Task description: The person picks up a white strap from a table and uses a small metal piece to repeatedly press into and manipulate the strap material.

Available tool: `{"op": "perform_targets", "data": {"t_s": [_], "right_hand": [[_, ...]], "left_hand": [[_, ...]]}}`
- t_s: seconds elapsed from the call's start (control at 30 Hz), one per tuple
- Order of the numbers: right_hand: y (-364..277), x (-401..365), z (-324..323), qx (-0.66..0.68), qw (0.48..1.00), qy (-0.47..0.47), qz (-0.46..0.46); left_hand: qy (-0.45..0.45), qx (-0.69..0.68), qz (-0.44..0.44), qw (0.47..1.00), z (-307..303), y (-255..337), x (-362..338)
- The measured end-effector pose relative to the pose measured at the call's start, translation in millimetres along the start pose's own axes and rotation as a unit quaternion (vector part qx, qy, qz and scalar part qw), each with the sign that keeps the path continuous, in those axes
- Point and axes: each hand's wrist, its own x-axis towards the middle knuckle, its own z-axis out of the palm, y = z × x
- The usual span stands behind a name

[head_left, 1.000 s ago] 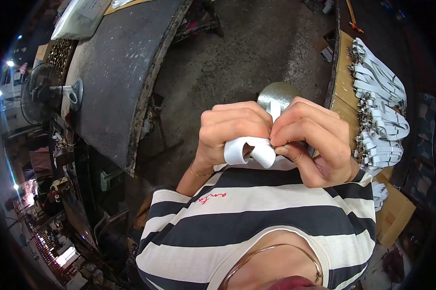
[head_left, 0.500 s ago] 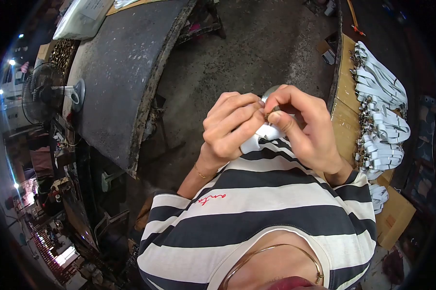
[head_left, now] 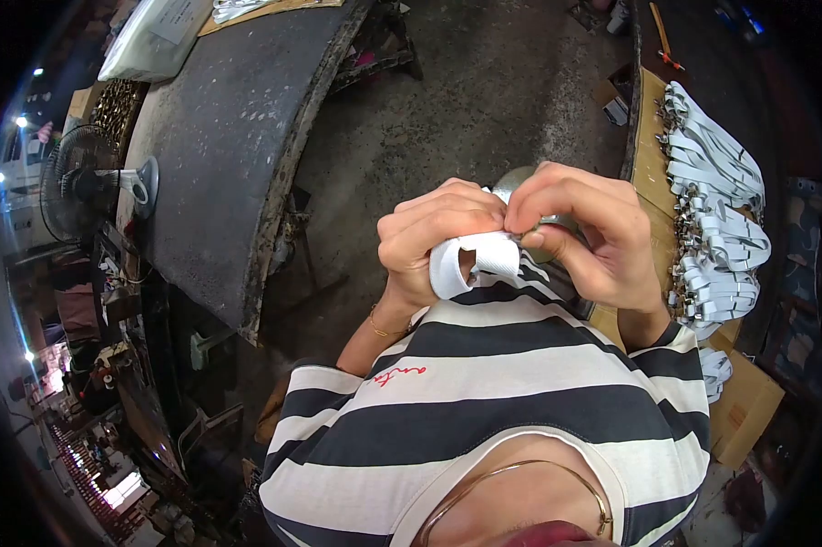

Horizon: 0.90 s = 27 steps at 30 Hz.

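Observation:
In front of my chest, my left hand [head_left: 434, 239] is closed around a white woven strap [head_left: 498, 255]. The strap curls in a loop below the fingers. My right hand [head_left: 593, 239] meets it at the fingertips, with thumb and index finger pinched at the strap's edge on a small dark metal piece mostly hidden by the fingers. Just behind both hands, a rounded silvery metal part [head_left: 518, 178] shows partly; what it belongs to is hidden.
Bundles of white straps with metal clips [head_left: 716, 219] lie on cardboard [head_left: 652, 173] at the right. A dark worktable [head_left: 220, 137] stands at the left, with a fan [head_left: 83, 182] beside it and a plastic-wrapped package [head_left: 151, 41] on top. A cardboard box [head_left: 744, 406] sits lower right.
My left hand has turned, and more of the strap loop now shows beneath it. My right hand has shifted slightly right and down; the metal piece in its pinch is less visible.

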Motion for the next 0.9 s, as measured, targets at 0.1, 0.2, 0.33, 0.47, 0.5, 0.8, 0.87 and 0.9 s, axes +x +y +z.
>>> {"op": "perform_targets", "data": {"t_s": [0.1, 0.2, 0.33, 0.47, 0.5, 0.8, 0.87, 0.9], "right_hand": [[-3, 3, -1, -0.033, 0.998, -0.017, -0.044], [-3, 5, -4, -0.036, 0.997, -0.043, -0.061], [5, 12, -6, 0.035, 0.996, -0.047, -0.066], [13, 16, -4, 0.049, 0.998, -0.015, -0.041], [13, 16, -1, 0.049, 0.998, 0.032, -0.017], [-12, -14, 20, 0.091, 0.980, 0.100, 0.149], [-14, -16, 25, 0.166, 0.959, 0.143, 0.181], [-12, -17, 24, 0.167, 0.957, 0.149, 0.183]], "left_hand": [[-0.016, -0.050, -0.031, 0.998, -2, -2, -1], [-0.038, -0.133, -0.089, 0.986, -5, -1, -6], [0.001, -0.163, -0.203, 0.966, -3, 13, -2], [0.013, 0.107, 0.081, 0.991, 0, -1, 16], [0.005, 0.183, 0.116, 0.976, -5, 3, 21], [-0.111, 0.144, 0.079, 0.980, -14, -5, 29], [-0.153, 0.165, 0.021, 0.974, -17, 2, 27], [-0.159, 0.161, 0.020, 0.974, -18, 7, 29]]}}
